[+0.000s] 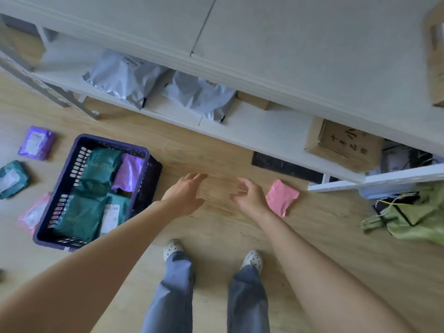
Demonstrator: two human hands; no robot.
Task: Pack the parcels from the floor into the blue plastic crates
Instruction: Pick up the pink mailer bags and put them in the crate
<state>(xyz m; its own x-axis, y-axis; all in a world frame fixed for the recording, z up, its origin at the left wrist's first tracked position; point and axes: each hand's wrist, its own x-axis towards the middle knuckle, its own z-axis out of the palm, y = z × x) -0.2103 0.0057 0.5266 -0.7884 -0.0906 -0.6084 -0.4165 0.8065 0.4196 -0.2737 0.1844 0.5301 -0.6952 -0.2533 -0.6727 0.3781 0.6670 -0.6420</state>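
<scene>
A dark blue plastic crate point(146, 183) stands on the wooden floor at the left, holding several green parcels and a purple one point(128, 173). A pink parcel point(283, 197) lies flat on the floor just right of my right hand point(247, 197), which hovers above the floor with loosely curled fingers and holds nothing. My left hand point(186, 195) is stretched out with relaxed fingers, empty, just right of the crate. More parcels lie left of the crate: a purple one point(37, 143), a green one point(13, 179) and a pink one point(32, 213).
A white shelf unit point(264, 131) runs across the back with grey bags point(127, 78) and cardboard boxes point(346, 143) on its low shelf. A black mat point(286, 167) lies under it. A green bag point(413, 217) sits at the right. My feet stand below my hands.
</scene>
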